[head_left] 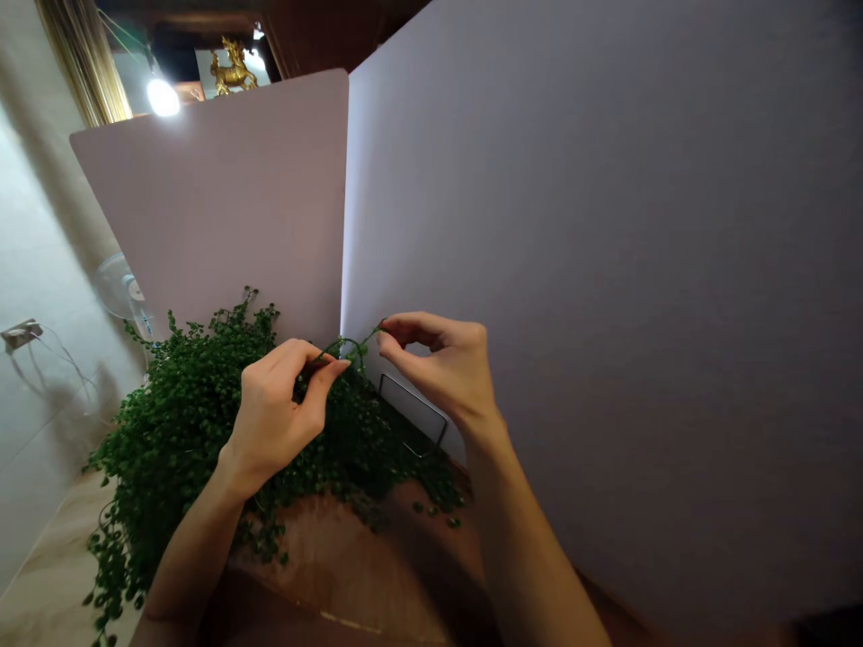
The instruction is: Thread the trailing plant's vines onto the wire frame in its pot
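Note:
A large heap of green artificial-looking trailing strands [175,422] with small round leaves lies on a wooden table [337,557]. Above its right side, my left hand [283,409] pinches a thin green stem [354,344] between thumb and fingertips. The same stem runs up to my right hand [445,359], whose thumb and index finger are closed on its end. Short side sprigs show on the stem between the two hands. Fingers cover the exact gripping spots.
Two pale upright panels [573,252] meet in a corner behind the heap. A thin metal wire frame [413,400] stands against the right one. At the upper left hangs a lit bulb [163,96] near a golden figurine [233,67]. A fan [121,283] is partly hidden behind the left panel.

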`<state>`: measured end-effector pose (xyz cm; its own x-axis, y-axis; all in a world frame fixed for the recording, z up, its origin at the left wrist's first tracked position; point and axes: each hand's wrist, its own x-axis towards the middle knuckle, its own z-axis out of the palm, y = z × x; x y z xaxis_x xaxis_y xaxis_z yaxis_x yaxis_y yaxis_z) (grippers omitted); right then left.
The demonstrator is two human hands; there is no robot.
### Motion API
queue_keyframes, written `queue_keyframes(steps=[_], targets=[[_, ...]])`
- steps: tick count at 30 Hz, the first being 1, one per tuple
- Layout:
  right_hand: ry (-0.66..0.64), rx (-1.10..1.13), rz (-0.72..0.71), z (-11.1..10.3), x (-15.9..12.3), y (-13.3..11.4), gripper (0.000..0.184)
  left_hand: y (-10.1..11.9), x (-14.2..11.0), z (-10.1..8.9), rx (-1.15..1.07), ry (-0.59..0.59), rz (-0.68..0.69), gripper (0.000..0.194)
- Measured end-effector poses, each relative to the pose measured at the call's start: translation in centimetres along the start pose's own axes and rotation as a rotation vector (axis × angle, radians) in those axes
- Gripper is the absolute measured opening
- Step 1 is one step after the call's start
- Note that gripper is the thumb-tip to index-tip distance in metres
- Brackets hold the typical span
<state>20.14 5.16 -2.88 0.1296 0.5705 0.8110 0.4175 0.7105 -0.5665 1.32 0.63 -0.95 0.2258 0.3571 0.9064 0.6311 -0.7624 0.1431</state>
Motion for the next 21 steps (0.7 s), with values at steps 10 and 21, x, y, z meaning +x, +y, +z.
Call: queue_keyframes(steps=[10, 21], targets=[[-0.02, -0.159, 0.353, -2.3, 1.2, 6.8, 0.027, 0.5, -0.4, -2.2, -0.06, 0.088, -0.102, 0.008], [-0.583, 0.315, 0.281, -0.2, 0.0, 1.2, 0.036, -0.7, -0.1, -0.9, -0.11, 0.059, -0.145, 0.01]])
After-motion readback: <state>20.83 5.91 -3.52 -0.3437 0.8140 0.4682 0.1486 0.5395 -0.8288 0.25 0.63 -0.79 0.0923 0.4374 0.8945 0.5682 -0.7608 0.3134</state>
